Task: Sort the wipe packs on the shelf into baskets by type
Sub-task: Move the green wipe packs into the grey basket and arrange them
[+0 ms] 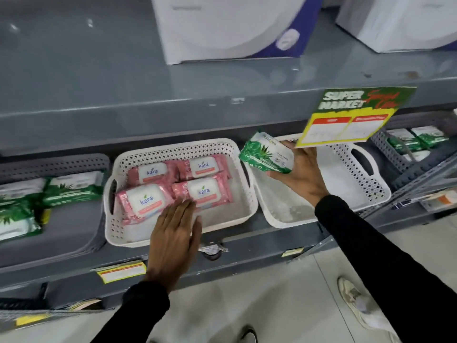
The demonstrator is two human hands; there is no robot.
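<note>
A white perforated basket point(116, 219) on the grey shelf holds several pink Kara wipe packs point(148, 198). My left hand point(174, 233) lies flat and open over its front rim, fingertips touching the nearest pink pack. My right hand point(300, 175) holds a green aloe wipe pack point(265, 154) above the gap between that basket and a second white basket point(371, 191) to the right, which has nothing in it. More green packs point(74, 188) lie in a grey basket point(64, 233) at the left.
A green and yellow price sign point(351, 120) hangs from the upper shelf over the second basket. Another grey basket point(385, 147) with green packs stands at the far right. White boxes point(222, 28) sit on the upper shelf. A shoe point(356, 300) is on the tiled floor below.
</note>
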